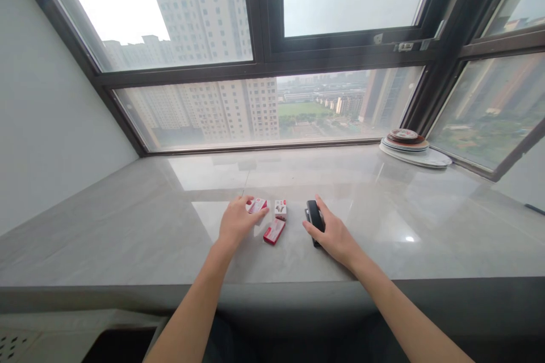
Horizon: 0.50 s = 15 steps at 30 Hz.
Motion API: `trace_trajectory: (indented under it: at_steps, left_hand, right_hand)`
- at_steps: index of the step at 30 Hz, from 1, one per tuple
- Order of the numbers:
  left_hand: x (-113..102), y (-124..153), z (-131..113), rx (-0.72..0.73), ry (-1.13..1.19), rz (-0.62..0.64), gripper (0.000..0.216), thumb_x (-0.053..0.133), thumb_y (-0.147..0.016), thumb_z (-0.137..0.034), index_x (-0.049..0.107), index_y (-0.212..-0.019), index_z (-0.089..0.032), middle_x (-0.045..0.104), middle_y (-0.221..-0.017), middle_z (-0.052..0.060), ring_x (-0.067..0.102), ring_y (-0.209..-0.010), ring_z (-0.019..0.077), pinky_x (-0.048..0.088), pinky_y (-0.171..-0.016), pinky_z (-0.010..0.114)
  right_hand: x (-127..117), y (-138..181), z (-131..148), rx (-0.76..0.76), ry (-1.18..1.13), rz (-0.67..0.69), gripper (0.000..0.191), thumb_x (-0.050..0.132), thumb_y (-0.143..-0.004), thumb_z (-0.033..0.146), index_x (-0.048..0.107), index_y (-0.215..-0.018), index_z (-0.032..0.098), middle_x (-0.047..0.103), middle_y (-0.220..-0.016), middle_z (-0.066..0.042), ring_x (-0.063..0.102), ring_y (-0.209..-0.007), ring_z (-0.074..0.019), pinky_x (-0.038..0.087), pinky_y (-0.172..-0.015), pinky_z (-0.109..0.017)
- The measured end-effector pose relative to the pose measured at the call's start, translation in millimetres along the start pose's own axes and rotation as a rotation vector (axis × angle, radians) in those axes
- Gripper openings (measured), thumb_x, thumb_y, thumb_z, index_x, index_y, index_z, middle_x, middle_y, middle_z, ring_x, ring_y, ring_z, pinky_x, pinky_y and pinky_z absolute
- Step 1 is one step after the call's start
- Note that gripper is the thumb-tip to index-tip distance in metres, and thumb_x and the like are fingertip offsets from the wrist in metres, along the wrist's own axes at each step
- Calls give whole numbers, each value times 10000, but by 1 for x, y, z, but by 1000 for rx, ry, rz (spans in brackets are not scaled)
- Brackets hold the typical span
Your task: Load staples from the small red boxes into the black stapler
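black stapler (314,216) is resting on the pale windowsill (128,238), and the right hand (336,236) is grasping it, thumb and fingers curving around its sides. the left hand (234,220) is bracketing the left box (258,205) between thumb and fingers; whether it is gripping, i cannot tell. the white box (280,208) is standing between the hands, the front box (275,231) is lying nearer the person, and plates (404,144) are sitting stacked near the window frame (426,99).
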State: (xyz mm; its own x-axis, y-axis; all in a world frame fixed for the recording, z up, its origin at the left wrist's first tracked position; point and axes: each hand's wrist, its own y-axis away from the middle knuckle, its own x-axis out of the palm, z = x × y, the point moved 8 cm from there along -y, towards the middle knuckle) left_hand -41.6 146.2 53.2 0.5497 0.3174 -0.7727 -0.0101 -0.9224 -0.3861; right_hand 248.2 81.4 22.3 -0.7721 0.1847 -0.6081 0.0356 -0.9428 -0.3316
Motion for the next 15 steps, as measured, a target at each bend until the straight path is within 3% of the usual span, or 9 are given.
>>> trace_trajectory:
  at_steps: [6, 12, 15]
  left_hand:
    - [-24, 26, 0, 24, -20, -166, 288, 648, -934, -424, 717, -1137, -232, 696, -1105, 78, 632, -1082, 265, 475, -948, 360]
    - [-43, 69, 36, -79, -88, -93, 277, 677, -905, -413, 696, -1126, -248, 678, -1069, 45, 634, -960, 254, 501, -885, 380]
    - [-48, 84, 18, -55, -171, -171, 295, 664, -925, -397, 706, -1188, -271, 642, -1134, 68, 587, -1071, 293, 482, -962, 432]
  right_hand:
    - [0, 1, 0, 1, 14, 3, 819, 595, -972, 508, 247, -1668, 250, 368, -1667, -103, 396, -1517, -271, 350, -1242, -464]
    - [1, 0, 0, 20, 11, 8, 824, 607, -957, 502, 261, -1662, 252, 420, -1638, -113, 435, -1492, -281, 376, -1223, -467]
    - [-1, 1, 0, 45, 2, -1, 843, 627, -939, 495, 259, -1659, 255, 484, -1592, -125, 477, -1460, -290, 404, -1198, -475]
